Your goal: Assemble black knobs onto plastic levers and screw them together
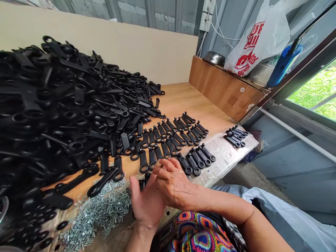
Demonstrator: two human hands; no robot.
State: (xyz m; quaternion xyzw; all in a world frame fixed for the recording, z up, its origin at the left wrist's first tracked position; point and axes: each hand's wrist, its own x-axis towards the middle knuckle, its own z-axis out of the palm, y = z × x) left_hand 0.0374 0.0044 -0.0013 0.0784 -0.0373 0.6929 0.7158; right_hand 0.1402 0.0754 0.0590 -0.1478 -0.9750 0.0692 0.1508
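Observation:
My left hand (148, 206) is palm up at the table's near edge, thumb stretched out to the side; its fingers are partly hidden. Over its palm lies my right hand (174, 182), fingers curled together and pointing left. What the right fingertips hold, if anything, is hidden. Just beyond the hands, black plastic levers (143, 161) with a ring at one end and a small ball at the other lie side by side in rows. Close to the left hand is a heap of small silvery metal pins (105, 210).
A big pile of black levers (78, 94) covers the table's left side. Black round pieces (28, 220) lie at the near left. A small stack of levers (235, 136) rests at the right edge. Behind stand a wooden box (215, 87), a metal bowl (214, 57) and a plastic bag (246, 52).

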